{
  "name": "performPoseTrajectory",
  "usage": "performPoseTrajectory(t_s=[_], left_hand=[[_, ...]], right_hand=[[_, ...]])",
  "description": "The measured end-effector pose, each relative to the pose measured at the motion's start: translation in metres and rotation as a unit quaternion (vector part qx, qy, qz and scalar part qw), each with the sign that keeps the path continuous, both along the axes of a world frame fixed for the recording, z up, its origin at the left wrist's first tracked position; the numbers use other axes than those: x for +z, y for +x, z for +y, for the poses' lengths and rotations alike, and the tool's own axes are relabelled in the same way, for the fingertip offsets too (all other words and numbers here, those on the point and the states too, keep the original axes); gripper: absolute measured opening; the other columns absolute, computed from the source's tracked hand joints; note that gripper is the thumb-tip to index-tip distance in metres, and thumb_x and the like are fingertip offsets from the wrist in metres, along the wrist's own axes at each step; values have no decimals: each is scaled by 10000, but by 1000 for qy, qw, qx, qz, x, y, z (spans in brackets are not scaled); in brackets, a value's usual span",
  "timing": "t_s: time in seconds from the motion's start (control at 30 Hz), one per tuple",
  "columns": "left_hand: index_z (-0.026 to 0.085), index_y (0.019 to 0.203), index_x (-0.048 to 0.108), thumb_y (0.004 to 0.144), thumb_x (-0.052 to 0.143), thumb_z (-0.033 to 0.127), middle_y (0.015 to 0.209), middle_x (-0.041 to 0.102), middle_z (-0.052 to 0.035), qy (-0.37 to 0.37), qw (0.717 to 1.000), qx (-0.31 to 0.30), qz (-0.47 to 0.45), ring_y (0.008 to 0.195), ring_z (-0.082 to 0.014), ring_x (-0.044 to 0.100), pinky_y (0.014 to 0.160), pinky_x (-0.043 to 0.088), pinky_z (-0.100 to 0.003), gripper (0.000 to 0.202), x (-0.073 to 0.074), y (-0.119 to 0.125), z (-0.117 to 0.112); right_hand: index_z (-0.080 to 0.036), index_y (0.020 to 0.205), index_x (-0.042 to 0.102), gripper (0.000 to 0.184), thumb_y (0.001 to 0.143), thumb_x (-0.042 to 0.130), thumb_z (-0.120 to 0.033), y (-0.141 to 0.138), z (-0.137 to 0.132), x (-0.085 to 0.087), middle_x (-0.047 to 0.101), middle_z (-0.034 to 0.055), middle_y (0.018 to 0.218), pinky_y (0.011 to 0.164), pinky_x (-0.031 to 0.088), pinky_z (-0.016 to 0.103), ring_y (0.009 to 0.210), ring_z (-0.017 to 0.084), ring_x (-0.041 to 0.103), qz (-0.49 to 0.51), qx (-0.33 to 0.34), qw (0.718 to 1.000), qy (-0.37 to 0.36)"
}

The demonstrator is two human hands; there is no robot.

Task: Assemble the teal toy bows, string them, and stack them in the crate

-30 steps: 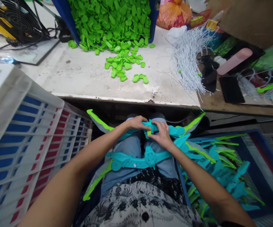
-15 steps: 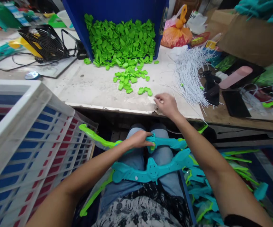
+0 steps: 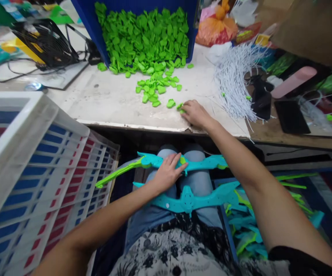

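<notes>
Across my lap lies a teal toy bow (image 3: pixel 201 165) with a lime-green limb (image 3: pixel 122 171) reaching left. My left hand (image 3: pixel 168 172) rests over its middle, fingers on the grip beside a small green insert. Nearer my body, a second teal bow part (image 3: pixel 187 201) lies across my thighs, touched by neither hand. At the table's front edge, my right hand (image 3: pixel 195 114) has its fingertips closed on a small green plastic piece (image 3: pixel 180 107). Another green piece (image 3: pixel 170 103) lies just left of it, and a loose pile of them (image 3: pixel 156 86) lies behind.
A tipped blue bin (image 3: pixel 106 57) spills green pieces onto the white table. White strings (image 3: pixel 234 84) lie on the right, near a dark phone (image 3: pixel 292 117). A white crate (image 3: pixel 59 149) stands at left; a blue crate (image 3: pixel 229 245) of bow parts is at right. A black fan (image 3: pixel 48 44) stands behind.
My right hand has moved left onto a green piece. The bow under my left hand has turned over, its green limb now sloping down to the left. The view has shifted slightly.
</notes>
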State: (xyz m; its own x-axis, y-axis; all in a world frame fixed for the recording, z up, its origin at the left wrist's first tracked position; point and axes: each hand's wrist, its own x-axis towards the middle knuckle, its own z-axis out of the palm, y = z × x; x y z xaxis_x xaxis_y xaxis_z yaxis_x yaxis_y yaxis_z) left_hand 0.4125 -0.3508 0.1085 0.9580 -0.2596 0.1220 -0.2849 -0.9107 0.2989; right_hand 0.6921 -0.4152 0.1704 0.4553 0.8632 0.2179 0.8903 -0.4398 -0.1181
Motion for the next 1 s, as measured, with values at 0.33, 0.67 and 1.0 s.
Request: performPoseTrajectory(t_s=[0.33,0.67,1.0], left_hand=[[110,1042,621,865,460,382,843,647,-64,-341,831,55,436,751,-188,574,671,433,-274,362,0,-24,-24],[122,800,606,661,648,568,676,537,11,-474,683,114,544,618,-111,477,612,418,-260,469,-19,-12,-26],[117,821,594,712,596,601,633,437,30,-425,781,21,457,579,-92,360,501,266,-215,497,-19,-18,-25]], right_hand=[[-165,1021,634,261,876,518,-348,-143,-84,-1,664,70,1038,853,441,384,968,218,569,132,77,983,104],[-183,1093,634,244,878,524,-212,-294,-176,-62,639,83,1180,819,485,412,1069,252,567,126,50,989,62],[-249,1129,581,279,851,569,-234,-298,-168,-72,635,64,1160,905,495,416,1099,223,570,275,-65,948,146]])
